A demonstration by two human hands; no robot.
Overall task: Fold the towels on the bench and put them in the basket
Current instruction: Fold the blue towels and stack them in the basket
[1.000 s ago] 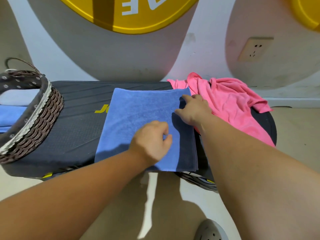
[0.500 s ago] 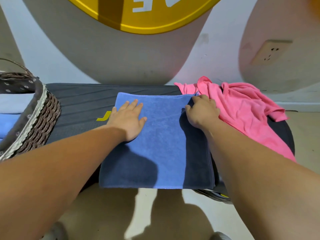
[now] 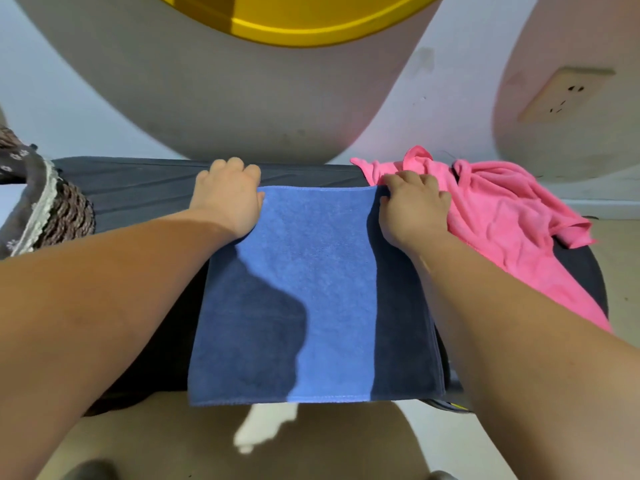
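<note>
A blue towel (image 3: 318,289) lies flat on the dark bench (image 3: 138,192), folded into a rectangle. Layered edges show along its right side, and its near edge reaches the front of the bench. Shadows of the arms darken its left and right parts, leaving a bright strip down the middle.

Both hands are at the towel's far edge. The left hand (image 3: 227,197) sits on the far left corner with its fingers curled over the edge and the thumb against the cloth. It seems to pinch the corner, though the fingertips are hidden under the hand. The right hand (image 3: 414,206) sits on the far right corner, fingers curled down and gripping the cloth there. Both forearms stretch out over the bench, one on each side of the towel.

A pink towel (image 3: 502,216) lies crumpled on the right end of the bench, just beside the right hand and touching the blue towel's far right corner. It drapes toward the bench's near right edge.

The basket (image 3: 59,213), woven, with a dark flowered lining and lace trim, stands on the left end of the bench, only partly in view and well apart from the blue towel.

On the wall behind are a socket (image 3: 561,93) at the upper right and a yellow disc (image 3: 311,26) at the top.
</note>
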